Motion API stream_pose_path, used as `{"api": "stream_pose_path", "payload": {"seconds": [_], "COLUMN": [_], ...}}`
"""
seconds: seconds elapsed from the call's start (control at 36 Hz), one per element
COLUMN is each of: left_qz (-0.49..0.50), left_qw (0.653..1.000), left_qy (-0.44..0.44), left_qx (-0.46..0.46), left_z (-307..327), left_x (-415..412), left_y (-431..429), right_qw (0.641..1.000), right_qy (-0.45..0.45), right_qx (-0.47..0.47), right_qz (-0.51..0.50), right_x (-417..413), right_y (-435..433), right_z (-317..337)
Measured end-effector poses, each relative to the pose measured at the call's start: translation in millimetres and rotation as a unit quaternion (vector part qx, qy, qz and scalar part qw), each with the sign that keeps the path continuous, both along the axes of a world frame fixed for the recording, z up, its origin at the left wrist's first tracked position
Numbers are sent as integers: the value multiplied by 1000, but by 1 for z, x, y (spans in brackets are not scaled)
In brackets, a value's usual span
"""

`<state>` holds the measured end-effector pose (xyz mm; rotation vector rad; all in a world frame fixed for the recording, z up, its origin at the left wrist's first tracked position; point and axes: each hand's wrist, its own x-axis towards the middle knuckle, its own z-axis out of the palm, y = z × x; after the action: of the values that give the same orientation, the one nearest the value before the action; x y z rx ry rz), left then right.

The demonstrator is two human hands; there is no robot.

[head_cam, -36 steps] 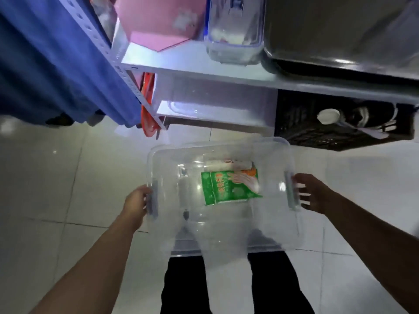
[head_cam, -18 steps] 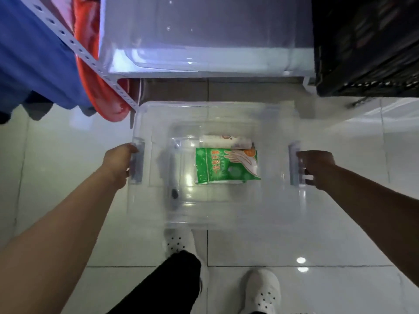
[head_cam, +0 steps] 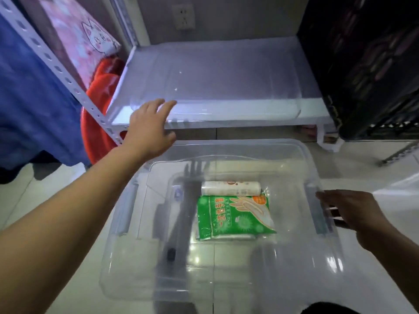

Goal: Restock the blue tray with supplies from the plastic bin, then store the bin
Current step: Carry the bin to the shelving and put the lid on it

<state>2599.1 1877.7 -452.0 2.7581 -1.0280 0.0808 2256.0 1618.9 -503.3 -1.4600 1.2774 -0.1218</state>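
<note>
Both hands have left the bin [head_cam: 226,279]; left hand [head_cam: 149,130] reaches beyond it.

The clear plastic bin [head_cam: 226,264] is sitting just before the low shelf [head_cam: 226,114]; left hand [head_cam: 149,130] is hovering open-fingered at the shelf's edge, right hand [head_cam: 353,214] spread beside the bin's handle.

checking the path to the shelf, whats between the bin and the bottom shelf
In the head view, only a bare strip of floor tile separates the clear bin from the bottom shelf.

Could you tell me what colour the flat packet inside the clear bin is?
Green packet, with a glove picture, seen in the head view.
</note>
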Motion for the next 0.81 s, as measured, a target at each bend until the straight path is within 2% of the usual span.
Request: {"api": "stream_pose_path", "payload": {"seconds": [0.11,0.28,0.39,0.5,0.58,0.69,0.81], "left_qz": [24,82,21,-26,-40,-24,3], "left_qw": [996,989,988,975,950,907,873], "left_qy": [-3,-105,-140,-219,-304,-389,-440], "left_qx": [90,62,61,26,-52,-158,-210], "left_z": [-22,-42,-30,14,60,130,191], "left_x": [14,-18,-52,-88,-111,-139,-154], "left_y": [-39,-33,-18,-7,1,18,38], "right_qw": [999,998,998,999,988,963,925], "right_qy": [-41,-61,-37,-27,-45,-205,-294], "right_qx": [9,-7,23,-29,-145,-171,-239], "right_qz": [-7,-28,-48,-26,-16,-48,18], "right_x": [6,6,3,2,3,14,25], "right_y": [-6,0,-5,-6,8,15,1], "right_z": [-12,-25,-28,-24,-3,49,113]}}
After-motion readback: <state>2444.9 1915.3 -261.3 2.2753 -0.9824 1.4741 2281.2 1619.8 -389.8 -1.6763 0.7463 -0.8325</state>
